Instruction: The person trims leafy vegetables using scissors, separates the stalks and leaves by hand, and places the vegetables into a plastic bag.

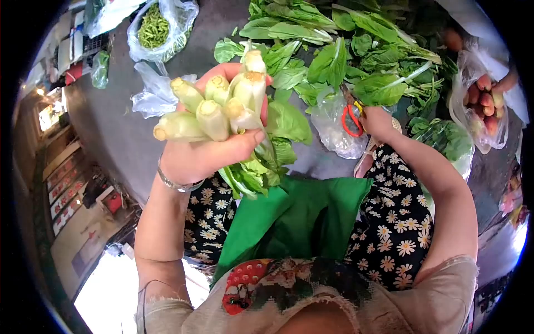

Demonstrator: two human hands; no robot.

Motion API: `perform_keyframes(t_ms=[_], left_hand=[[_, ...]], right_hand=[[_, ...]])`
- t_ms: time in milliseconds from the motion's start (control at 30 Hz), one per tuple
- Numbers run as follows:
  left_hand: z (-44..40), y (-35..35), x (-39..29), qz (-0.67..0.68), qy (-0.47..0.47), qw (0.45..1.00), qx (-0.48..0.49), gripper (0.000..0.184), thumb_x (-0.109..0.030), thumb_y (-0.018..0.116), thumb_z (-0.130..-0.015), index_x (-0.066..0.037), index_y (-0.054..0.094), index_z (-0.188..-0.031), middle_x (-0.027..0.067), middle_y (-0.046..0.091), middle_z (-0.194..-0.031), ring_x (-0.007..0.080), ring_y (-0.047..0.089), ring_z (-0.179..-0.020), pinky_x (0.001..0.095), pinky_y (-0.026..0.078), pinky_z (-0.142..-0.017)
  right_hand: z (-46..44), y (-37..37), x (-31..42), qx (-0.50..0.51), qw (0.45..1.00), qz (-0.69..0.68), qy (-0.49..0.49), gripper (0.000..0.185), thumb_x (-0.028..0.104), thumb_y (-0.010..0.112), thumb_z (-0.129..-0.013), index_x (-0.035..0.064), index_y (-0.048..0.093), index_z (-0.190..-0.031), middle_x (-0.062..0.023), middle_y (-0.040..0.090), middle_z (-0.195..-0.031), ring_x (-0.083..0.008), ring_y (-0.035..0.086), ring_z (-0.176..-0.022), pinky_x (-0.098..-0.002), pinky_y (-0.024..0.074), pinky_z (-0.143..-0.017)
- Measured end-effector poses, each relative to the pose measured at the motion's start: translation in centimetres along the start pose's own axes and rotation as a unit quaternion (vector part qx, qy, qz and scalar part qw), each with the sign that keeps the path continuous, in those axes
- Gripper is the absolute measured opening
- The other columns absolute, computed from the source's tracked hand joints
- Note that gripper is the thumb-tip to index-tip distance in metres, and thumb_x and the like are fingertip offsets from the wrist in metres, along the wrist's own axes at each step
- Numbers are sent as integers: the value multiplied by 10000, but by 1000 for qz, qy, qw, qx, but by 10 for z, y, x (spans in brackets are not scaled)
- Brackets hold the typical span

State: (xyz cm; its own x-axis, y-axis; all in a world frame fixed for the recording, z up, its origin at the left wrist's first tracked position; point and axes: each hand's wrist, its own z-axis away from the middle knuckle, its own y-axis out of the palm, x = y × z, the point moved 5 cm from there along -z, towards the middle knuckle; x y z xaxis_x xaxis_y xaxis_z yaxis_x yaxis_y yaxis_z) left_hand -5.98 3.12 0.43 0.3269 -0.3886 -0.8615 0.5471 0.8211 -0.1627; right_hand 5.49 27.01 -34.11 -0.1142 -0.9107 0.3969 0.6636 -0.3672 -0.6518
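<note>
A bunch of leafy greens is gripped in my left hand, its pale cut stem ends facing up and its leaves hanging below beside the green apron. My right hand is closed at the yellow part of scissors with red handles, low on the right. The scissors' blades point away from me, partly hidden by leaves. Beside the scissors is a crumpled clear plastic bag. Loose leafy greens are spread over the grey surface beyond both hands.
A bag of small green pods lies at the upper left, above an empty-looking clear bag. On the right are a bag of reddish produce and a bag of greens. Part of another person's hand shows there.
</note>
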Motion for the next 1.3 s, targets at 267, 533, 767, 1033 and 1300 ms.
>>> perform_keyframes(t_ms=[267, 533, 767, 1033, 1300], left_hand=[[1, 1, 1, 91, 24, 995, 30, 770, -123, 761, -692, -60, 312, -1314, 106, 590, -916, 173, 575, -837, 305, 475, -755], [27, -1, -19, 184, 124, 968, 115, 666, -36, 744, -718, -76, 370, -1269, 127, 623, -1031, 184, 613, -970, 324, 508, -815], [60, -12, -51, 175, 221, 945, 165, 688, -109, 723, -732, -69, 359, -1314, 181, 609, -1103, 224, 608, -987, 365, 493, -868], [77, -15, -69, 173, 294, 925, 169, 651, -118, 706, -735, -49, 392, -1301, 189, 615, -1159, 217, 624, -952, 364, 526, -843], [74, -15, -55, 135, 246, 946, 163, 648, -77, 691, -707, -21, 451, -1305, 198, 633, -1172, 264, 627, -1063, 389, 512, -903]], right_hand=[[-3, -21, -7, 57, 988, -138, 36, 381, 280, 656, -759, -43, 673, -960, -274, 668, -928, -410, 656, -882, -459, 527, -766], [79, -105, 0, 168, 930, -286, 157, 322, 206, 663, -779, -71, 649, -942, -113, 668, -792, -198, 626, -661, -340, 483, -581], [180, -229, 81, -47, 878, -474, -42, 417, 119, 560, -816, 43, 490, -1220, 14, 557, -940, -84, 542, -797, -220, 429, -677], [284, -299, 183, -277, 815, -496, -116, 285, 267, 729, -864, 73, 545, -962, 26, 544, -767, -71, 520, -624, -221, 423, -560], [291, -252, 193, -284, 886, -322, -177, 873, 746, 674, -689, 13, 541, -1143, -60, 511, -845, -185, 521, -805, -310, 432, -731]])
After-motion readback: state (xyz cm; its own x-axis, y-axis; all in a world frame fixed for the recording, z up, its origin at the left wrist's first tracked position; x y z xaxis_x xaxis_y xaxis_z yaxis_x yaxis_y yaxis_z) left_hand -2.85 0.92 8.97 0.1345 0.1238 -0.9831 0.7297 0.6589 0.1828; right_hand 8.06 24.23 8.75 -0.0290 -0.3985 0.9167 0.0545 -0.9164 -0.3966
